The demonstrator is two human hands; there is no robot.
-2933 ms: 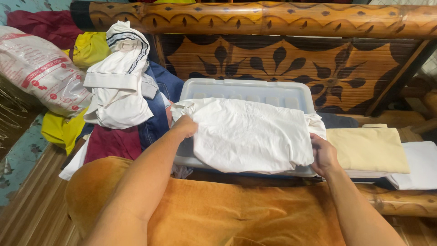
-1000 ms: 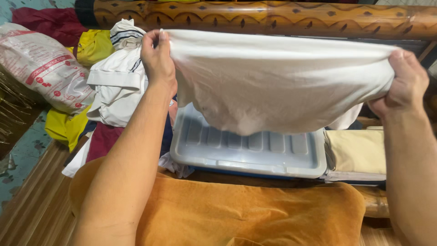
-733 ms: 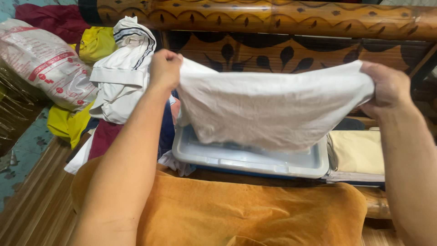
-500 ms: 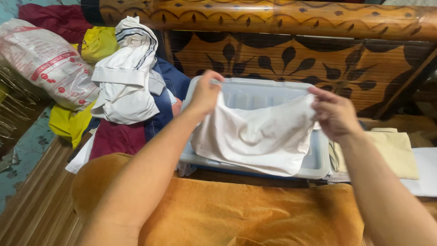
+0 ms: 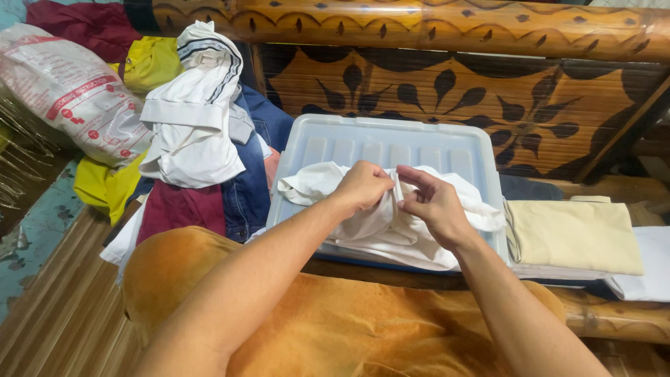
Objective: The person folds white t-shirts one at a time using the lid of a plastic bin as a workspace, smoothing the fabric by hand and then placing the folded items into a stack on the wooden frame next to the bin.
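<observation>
A white garment (image 5: 391, 234) lies bunched on the pale plastic bin lid (image 5: 391, 143) in front of me. My left hand (image 5: 363, 187) and my right hand (image 5: 431, 202) meet over its middle, each pinching a fold of the white cloth. Part of the cloth trails left toward the lid's edge and part to the right.
A heap of unfolded clothes (image 5: 199, 126), white, blue, maroon and yellow, lies left of the lid beside a printed plastic sack (image 5: 66, 87). Folded cream cloth (image 5: 572, 234) and white cloth (image 5: 649, 262) are stacked at right. An orange cushion (image 5: 335, 328) sits below; a carved wooden backrest (image 5: 488, 91) stands behind.
The garment was lifted off the lid, stretched wide in the air, then lowered. My hands have come together at its middle and it now rests bunched on the lid.
</observation>
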